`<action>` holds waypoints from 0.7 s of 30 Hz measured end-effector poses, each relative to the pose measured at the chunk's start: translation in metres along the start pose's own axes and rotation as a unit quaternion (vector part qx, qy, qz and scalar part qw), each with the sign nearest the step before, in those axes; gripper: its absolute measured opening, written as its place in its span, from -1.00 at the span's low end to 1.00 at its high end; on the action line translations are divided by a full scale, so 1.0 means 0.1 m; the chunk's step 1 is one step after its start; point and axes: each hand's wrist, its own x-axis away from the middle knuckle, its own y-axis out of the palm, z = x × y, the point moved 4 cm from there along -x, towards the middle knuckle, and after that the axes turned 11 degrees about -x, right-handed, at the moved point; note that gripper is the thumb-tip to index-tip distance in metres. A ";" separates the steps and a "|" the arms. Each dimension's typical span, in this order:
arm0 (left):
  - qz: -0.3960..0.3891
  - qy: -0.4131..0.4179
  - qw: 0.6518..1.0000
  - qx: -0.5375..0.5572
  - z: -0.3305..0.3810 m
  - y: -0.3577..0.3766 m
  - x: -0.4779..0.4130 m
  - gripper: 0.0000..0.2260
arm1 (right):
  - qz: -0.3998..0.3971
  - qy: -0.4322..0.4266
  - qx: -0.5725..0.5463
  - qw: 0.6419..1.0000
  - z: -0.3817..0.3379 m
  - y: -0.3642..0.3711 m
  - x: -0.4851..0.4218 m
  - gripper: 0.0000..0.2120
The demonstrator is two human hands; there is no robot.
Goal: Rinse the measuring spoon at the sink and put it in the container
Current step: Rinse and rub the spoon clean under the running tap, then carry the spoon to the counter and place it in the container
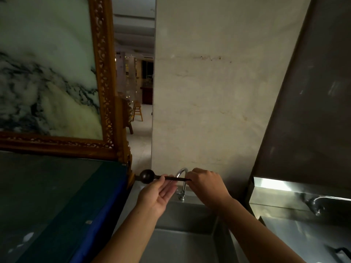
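Note:
A dark measuring spoon with a round bowl and a thin straight handle lies level in the air above the steel sink. The bowl points left. My left hand, palm up, pinches the handle near its middle with thumb and fingertips. My right hand is curled around the handle's right end, just in front of the curved chrome tap. No water shows at the tap's spout. No container is in view.
A counter with a dark green top and blue edge runs along the left, carrying a marble panel in a carved golden frame. A beige wall stands behind the tap. At the right is a second steel basin with its own tap.

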 end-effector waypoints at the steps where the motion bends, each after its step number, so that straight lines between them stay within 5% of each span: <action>1: 0.004 0.009 1.000 0.011 0.02 -0.06 0.02 -0.81 | -0.005 -0.012 -0.002 1.000 -0.04 0.03 -0.03 -0.80; 10: 0.148 0.097 0.981 0.074 0.23 -1.37 0.68 -0.81 | -0.058 -0.168 -0.100 0.979 -1.05 0.94 -0.17 -0.76; 21: 0.343 0.239 0.876 0.240 0.29 -3.33 2.68 -0.70 | -0.157 -0.378 -0.216 0.886 -3.63 1.86 0.34 -0.74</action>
